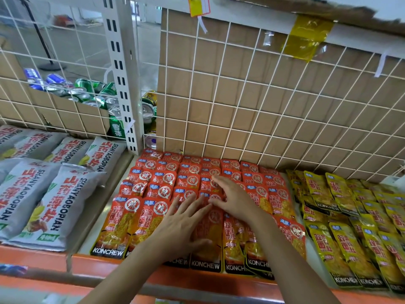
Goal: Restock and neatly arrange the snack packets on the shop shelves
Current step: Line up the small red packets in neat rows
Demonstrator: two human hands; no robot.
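Observation:
Several rows of red KONCHEW snack packets [153,185] lie overlapping on the shelf in front of me. My left hand [182,224] rests flat with spread fingers on the front-row packets near the middle. My right hand [232,198] lies just beyond it, fingers straight and pressing on packets one row back. Neither hand grips anything. The packet directly under both hands [208,244] is partly hidden by them.
Yellow KONCHEW packets [341,216] fill the shelf to the right. Grey chip bags [43,205] lie to the left past a divider. A white wire grid [263,106] backs the shelf, with cardboard behind it and drink cans [92,93] behind the left part. The orange shelf edge [54,262] runs along the front.

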